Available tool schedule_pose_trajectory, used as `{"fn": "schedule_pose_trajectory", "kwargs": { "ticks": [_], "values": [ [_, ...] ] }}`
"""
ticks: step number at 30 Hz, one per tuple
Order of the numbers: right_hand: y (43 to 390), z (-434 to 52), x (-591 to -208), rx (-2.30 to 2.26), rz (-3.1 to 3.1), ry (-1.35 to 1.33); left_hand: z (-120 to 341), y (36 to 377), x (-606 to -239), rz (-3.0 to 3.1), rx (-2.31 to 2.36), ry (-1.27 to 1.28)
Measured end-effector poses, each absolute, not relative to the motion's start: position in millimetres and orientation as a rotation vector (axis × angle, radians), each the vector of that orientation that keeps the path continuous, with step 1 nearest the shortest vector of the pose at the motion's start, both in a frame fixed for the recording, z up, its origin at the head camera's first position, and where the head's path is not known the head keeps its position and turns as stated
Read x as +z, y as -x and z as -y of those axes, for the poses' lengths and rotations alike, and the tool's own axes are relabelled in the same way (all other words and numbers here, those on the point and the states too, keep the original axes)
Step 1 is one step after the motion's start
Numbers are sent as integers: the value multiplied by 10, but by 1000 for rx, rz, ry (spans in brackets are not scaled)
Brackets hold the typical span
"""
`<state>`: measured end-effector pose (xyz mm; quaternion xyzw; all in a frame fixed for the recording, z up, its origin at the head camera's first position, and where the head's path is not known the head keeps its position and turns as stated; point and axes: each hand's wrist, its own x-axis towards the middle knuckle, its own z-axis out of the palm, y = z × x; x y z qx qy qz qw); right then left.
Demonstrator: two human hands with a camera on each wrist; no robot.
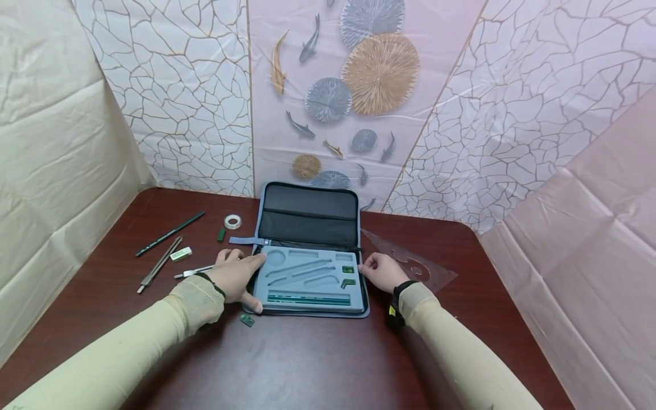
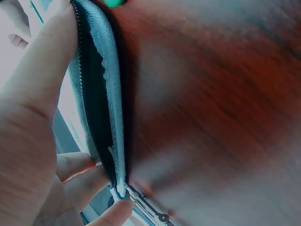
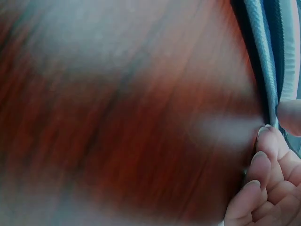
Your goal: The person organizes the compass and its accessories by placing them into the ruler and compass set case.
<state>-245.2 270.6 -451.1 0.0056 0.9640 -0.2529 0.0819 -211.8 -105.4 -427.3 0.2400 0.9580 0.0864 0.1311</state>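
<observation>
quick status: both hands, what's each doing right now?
Left hand: gripping the left edge of the open zip case, thumb on the front corner.
Right hand: fingers curled, touching the case's right edge; a real grip cannot be told.

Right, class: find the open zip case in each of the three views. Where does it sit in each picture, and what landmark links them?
Head: the zip case lies open at the centre of the table, between the left hand and right hand.
Left wrist: its zipped edge runs down the left-centre, beside the thumb.
Right wrist: its edge shows at the upper right, above the fingertips.
Shared landmark: the red-brown table.
</observation>
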Motion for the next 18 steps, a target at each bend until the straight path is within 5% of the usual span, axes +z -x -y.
{"fn": "schedule_pose_trajectory", "kwargs": {
  "ticks": [18],
  "values": [
    [2460,-2716,-4595,-766,-2853,-49,1296,1761,-4307,-2717,497,-1186]
  ]
}}
